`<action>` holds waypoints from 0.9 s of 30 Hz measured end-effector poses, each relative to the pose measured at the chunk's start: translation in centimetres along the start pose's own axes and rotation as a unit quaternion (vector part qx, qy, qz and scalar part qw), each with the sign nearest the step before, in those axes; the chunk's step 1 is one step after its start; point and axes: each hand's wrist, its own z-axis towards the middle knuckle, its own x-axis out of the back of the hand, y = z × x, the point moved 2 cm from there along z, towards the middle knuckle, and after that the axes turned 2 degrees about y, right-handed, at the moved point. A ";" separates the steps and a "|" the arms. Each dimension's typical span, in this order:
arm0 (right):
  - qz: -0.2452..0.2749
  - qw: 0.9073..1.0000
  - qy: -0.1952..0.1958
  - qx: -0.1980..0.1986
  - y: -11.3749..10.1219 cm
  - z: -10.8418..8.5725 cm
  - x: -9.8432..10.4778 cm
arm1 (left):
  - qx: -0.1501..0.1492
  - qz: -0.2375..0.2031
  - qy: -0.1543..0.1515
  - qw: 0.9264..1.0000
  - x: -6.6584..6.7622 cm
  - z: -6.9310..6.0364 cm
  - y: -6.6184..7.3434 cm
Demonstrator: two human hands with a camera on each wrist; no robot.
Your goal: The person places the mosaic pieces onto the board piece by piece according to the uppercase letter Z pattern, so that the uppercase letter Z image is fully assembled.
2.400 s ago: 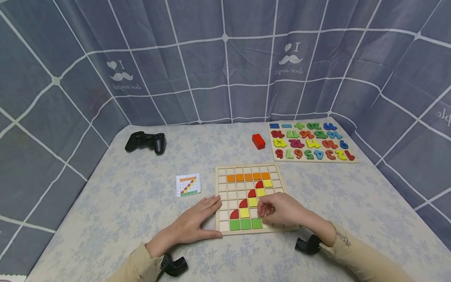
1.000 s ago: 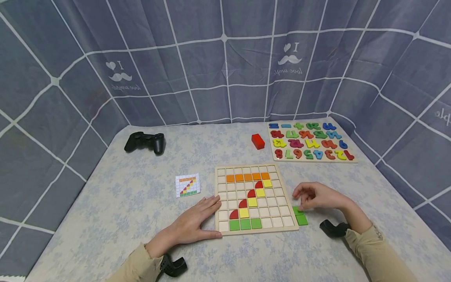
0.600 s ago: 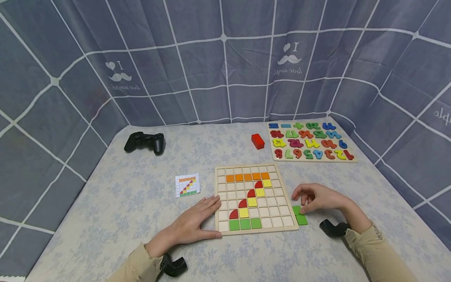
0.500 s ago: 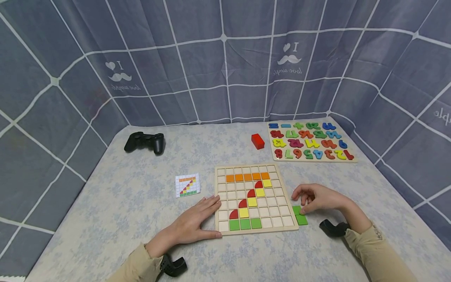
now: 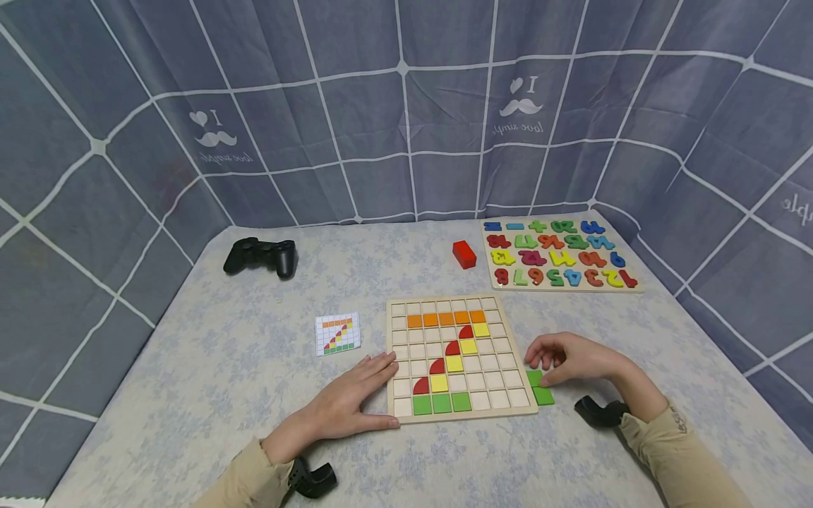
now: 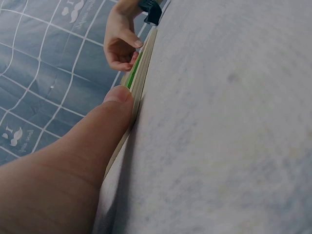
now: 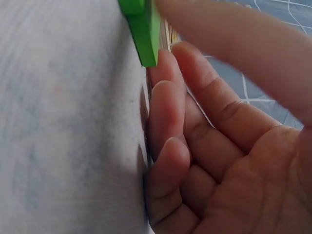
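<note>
My left hand (image 5: 346, 402) rests with straight fingers on the left edge of a wooden grid board (image 5: 399, 308), its thumb along the near corner. On the board lie an orange row (image 5: 447, 319), a diagonal of yellow squares (image 5: 454, 363) with red quarter-circles (image 5: 437, 365), and 3 green squares (image 5: 441, 403) in the bottom row. Right of the board, my right hand (image 5: 574, 358) pinches a green tile (image 7: 145, 41) low on the table, thumb on top and curled fingers at its far edge. A second green tile (image 5: 543, 396) lies just nearer, against it.
A pattern card (image 5: 338, 334) lies left of the board. Farther back are a black game controller (image 5: 262, 257), a red block (image 5: 464, 255) and a number puzzle board (image 5: 571, 288). A grey-blue curtain (image 5: 356, 141) hangs behind the table.
My right hand has left the board's bottom row, where the third green square now shows uncovered, and moved right to the loose green tiles. The upper one has shifted slightly away. Left hand still.
</note>
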 end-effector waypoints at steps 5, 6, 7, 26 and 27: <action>-0.016 1.000 0.000 -0.002 -0.2 -0.1 -0.2 | -0.001 0.003 0.000 1.000 0.0 0.0 0.0; -0.019 1.000 0.000 -0.002 -0.3 -0.1 -0.2 | -0.001 0.003 0.000 1.000 0.0 0.0 0.0; -0.021 1.000 -0.001 -0.001 -0.3 -0.1 -0.2 | -0.002 0.003 0.001 1.000 0.0 0.0 0.0; 0.000 1.000 0.001 -0.024 -0.7 0.1 -0.1 | 0.001 0.004 0.000 1.000 -0.1 0.1 -0.2; 0.002 1.000 0.002 -0.022 -0.7 0.1 0.0 | 0.002 0.004 0.000 1.000 -0.1 0.1 -0.2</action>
